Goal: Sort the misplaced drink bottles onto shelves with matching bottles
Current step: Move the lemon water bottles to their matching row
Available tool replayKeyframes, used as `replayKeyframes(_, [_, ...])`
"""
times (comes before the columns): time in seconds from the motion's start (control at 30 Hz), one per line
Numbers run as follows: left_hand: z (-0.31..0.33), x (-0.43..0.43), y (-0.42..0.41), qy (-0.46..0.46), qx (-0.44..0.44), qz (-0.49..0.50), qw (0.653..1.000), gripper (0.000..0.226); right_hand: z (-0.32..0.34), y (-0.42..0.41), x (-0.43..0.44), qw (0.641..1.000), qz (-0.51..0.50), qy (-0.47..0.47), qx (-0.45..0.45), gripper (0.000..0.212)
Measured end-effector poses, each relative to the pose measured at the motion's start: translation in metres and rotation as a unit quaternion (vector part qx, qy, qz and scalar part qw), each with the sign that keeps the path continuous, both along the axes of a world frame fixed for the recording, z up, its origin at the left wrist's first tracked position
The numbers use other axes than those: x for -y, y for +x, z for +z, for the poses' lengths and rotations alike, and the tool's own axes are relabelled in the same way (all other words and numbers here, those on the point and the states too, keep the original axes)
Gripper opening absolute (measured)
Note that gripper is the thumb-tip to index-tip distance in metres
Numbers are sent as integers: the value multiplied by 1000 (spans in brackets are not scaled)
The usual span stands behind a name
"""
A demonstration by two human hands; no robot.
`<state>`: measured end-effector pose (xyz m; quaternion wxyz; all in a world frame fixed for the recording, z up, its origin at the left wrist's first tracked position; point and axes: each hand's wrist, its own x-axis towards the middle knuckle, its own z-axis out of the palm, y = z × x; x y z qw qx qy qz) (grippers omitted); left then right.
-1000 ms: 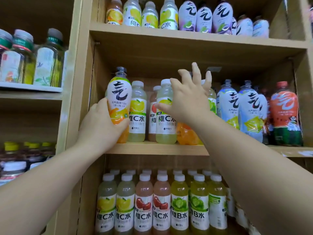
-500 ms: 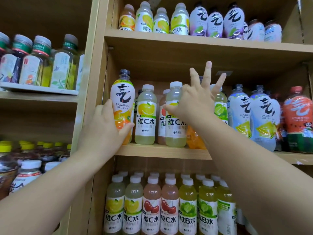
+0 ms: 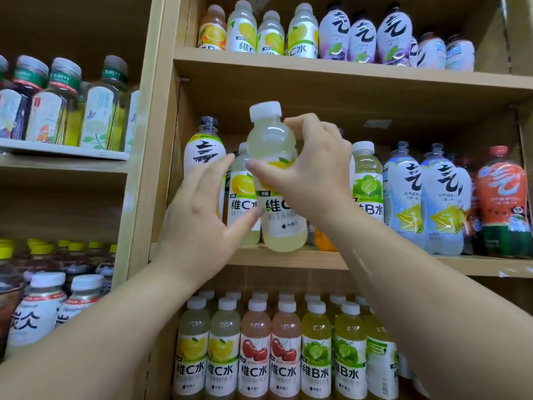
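My right hand (image 3: 313, 174) is shut on a pale lemon vitamin C bottle (image 3: 274, 145) with a white cap, held tilted at the front of the middle shelf (image 3: 288, 256). My left hand (image 3: 199, 220) is open, fingers spread, its thumb near the held bottle's label. Behind my left hand stand an orange sparkling bottle (image 3: 203, 148) with a black cap and another lemon vitamin C bottle (image 3: 240, 194). A green vitamin B bottle (image 3: 367, 180) stands just right of my right hand.
Starfruit sparkling bottles (image 3: 403, 194) and a watermelon bottle (image 3: 501, 197) fill the shelf's right side. The lower shelf holds rows of lemon, cherry (image 3: 255, 350) and green bottles. The top shelf (image 3: 346, 70) carries mixed bottles. Tea bottles (image 3: 57, 111) stand in the left unit.
My right hand has closed on the lemon vitamin C bottle and pulled it forward and up off the shelf. My left hand has let go of the orange sparkling bottle and opened.
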<state>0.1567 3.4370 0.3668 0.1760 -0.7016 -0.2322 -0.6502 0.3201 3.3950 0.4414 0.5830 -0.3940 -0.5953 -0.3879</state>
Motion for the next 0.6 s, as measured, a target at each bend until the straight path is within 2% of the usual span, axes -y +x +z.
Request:
replayKeyframes(0.1, [0,15,5,-132,22,-142,981,87,2,-15,12,992,101,-45,-55,66])
replayKeyframes(0.2, [-1,20,2,-185,31,-246,951,80,-6,-31,12,985,142,-76,-62,66])
replayKeyframes(0.3, [-4,18,-11,-212,28,-271,938,77,-9,-38,9,967,201,-134,-78,58])
replayKeyframes(0.4, [-6,17,-29,-211,26,-257,943,75,-3,-30,-2,938,277,-169,-125,51])
replayKeyframes(0.5, [-7,18,-46,-216,41,-264,939,67,0,-18,-28,937,231,-202,-169,54])
replayKeyframes(0.6, [-7,17,-60,-223,49,-256,939,61,-5,-12,-58,941,140,-266,-154,73])
